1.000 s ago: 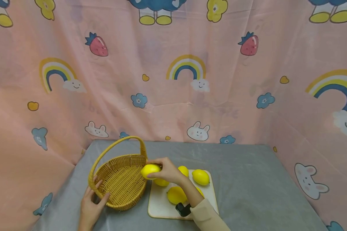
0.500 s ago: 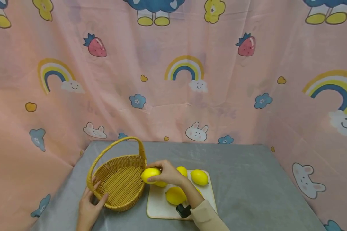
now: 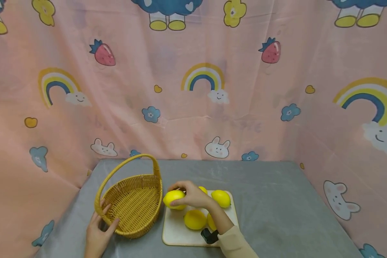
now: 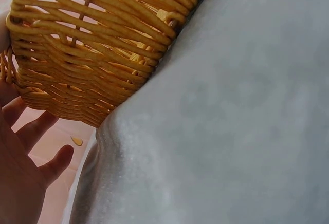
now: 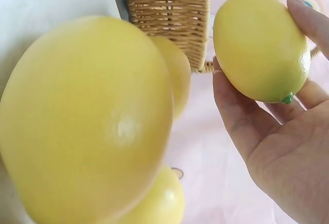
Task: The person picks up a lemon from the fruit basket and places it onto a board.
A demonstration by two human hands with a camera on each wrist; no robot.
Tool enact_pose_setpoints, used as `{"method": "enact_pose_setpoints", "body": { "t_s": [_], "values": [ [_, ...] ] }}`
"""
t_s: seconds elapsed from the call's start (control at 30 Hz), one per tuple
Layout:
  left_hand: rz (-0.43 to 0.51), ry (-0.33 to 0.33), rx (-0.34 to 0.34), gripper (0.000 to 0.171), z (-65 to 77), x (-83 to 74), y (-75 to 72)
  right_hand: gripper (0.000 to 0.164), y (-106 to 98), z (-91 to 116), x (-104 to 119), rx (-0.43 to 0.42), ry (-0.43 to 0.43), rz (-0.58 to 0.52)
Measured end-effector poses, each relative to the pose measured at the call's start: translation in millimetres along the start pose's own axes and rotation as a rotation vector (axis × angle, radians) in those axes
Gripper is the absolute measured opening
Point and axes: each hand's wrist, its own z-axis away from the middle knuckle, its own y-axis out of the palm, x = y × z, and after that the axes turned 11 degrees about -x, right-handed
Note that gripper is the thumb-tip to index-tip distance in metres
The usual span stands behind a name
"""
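My right hand (image 3: 193, 195) pinches a yellow lemon (image 3: 173, 199) between thumb and fingers, just right of the basket and above the board's far left part. In the right wrist view, the held lemon (image 5: 262, 47) shows a green tip. My left hand (image 3: 100, 229) holds the near left rim of a wicker basket (image 3: 133, 229) beside the foot of its arched handle, and no lemons are inside. The left wrist view shows the basket's woven side (image 4: 97, 54), with several fingers (image 4: 36, 131) spread below it. A white board (image 3: 177, 233) carries several lemons (image 3: 195, 219), partly hidden by my right arm.
A grey cloth (image 3: 277, 211) covers the table. Pink printed fabric (image 3: 238, 129) hangs behind and at both sides. One lemon (image 3: 221, 198) lies at the board's far right corner.
My right hand has drawn the lemon a little to the right, away from the basket's rim. My left hand keeps its hold on the basket. The view has shifted slightly.
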Motion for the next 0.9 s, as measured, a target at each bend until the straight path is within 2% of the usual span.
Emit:
{"method": "enact_pose_setpoints", "body": {
  "t_s": [0.47, 0.9],
  "values": [
    [0.044, -0.074, 0.041, 0.057, -0.2, -0.3, -1.3, 0.037, -30.9, 33.5, -22.3, -0.083, 0.023, -0.028],
    [0.028, -0.076, 0.061, 0.059, -1.8, 1.6, -1.6, 0.041, -52.7, 58.5, -32.3, -0.158, 0.061, 0.002]
  ]
}}
